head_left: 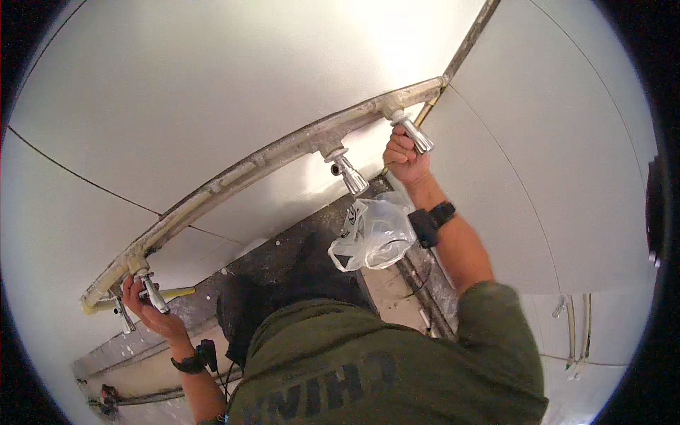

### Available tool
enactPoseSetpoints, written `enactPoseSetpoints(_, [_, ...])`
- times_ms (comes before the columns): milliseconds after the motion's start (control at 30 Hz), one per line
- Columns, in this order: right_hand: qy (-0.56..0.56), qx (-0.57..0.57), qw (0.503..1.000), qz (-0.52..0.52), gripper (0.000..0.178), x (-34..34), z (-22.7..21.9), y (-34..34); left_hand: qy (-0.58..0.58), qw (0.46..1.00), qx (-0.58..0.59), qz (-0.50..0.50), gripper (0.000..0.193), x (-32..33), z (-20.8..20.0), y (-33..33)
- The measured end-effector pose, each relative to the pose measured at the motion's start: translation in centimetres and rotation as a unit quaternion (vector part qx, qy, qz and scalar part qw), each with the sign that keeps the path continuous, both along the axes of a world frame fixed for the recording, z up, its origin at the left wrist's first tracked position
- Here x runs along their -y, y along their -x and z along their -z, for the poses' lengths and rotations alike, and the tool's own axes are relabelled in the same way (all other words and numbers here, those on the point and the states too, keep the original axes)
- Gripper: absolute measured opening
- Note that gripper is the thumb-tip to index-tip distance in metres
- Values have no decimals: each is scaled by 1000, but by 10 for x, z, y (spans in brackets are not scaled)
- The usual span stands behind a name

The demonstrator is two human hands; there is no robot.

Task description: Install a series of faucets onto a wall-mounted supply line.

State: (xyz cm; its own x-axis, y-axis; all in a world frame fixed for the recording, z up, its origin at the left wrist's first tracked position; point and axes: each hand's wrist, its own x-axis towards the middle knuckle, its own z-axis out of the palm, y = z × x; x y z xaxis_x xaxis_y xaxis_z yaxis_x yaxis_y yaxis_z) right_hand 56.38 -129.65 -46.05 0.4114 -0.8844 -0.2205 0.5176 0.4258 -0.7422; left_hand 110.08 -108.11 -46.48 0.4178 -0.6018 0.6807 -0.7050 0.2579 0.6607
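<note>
Green shirt [368,368] nearest, both hands grip the mortar-crusted bar [283,152]: left hand [145,308] around its left chrome tap [153,292], right hand [404,157] at the right tap [412,132].

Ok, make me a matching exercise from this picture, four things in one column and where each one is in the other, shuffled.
Things:
1. plastic bag
2. left hand
3. right hand
4. middle metal knob

Places:
A. gripping the metal knob at the far end of the long bar
B. hanging from the right wrist by the black strap
C. on the bar between the two hands, with no hand on it
D. at the metal knobs at the near end of the bar

Pairs: 1-B, 2-D, 3-A, 4-C
</note>
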Motion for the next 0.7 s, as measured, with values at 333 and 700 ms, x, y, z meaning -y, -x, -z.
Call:
enactPoseSetpoints(333, [288, -831, 471, -59, 39, -26, -98, -34, -21, 999, -8, 43, 48, 7, -1, 3])
enactPoseSetpoints(700, [225, -570, 790, 5, 18, 1, -54, -16, 21, 999, -26, 27, 46, 6, 4, -2])
